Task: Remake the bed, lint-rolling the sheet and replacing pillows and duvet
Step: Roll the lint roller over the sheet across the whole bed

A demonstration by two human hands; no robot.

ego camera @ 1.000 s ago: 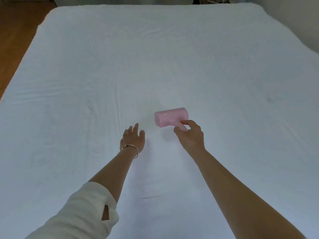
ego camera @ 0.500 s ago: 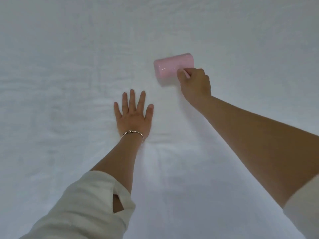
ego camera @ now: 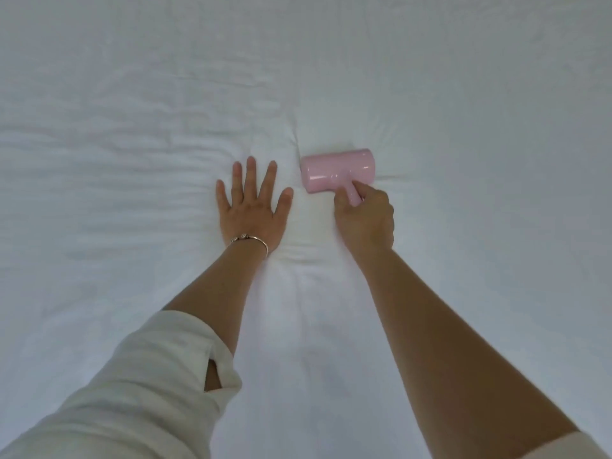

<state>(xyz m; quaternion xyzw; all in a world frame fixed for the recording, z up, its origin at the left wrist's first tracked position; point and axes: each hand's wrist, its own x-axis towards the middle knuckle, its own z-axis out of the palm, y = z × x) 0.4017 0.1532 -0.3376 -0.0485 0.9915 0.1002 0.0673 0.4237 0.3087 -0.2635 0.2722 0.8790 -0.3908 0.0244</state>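
Sleeve (ego camera: 132, 385): cream cuff, rolled up the left forearm, nearest the camera
Left hand (ego camera: 253, 207): flat on the sheet, palm down, straight fingers (ego camera: 250, 175) spread; half a second ago it lay lower and left of the roller, now it sits just beside it, pinning the cloth
Bracelet (ego camera: 250, 240): thin metal band at the left wrist
Right hand (ego camera: 364, 220): fingers curled around the lint roller's short handle, gripping it
Lint roller (ego camera: 337, 170): pink drum lying on the sheet, handle pointing back toward the person; it has been drawn back from its farther reach to a spot level with the left fingertips
Sheet (ego camera: 463, 94): white, fills the whole view; creases bunch left of the left hand and pucker beyond the roller
Meaning: judged a return stroke in the lint-rolling step; this middle patch is being worked
Remaining: no pillows or duvet in view, so those steps look not yet begun
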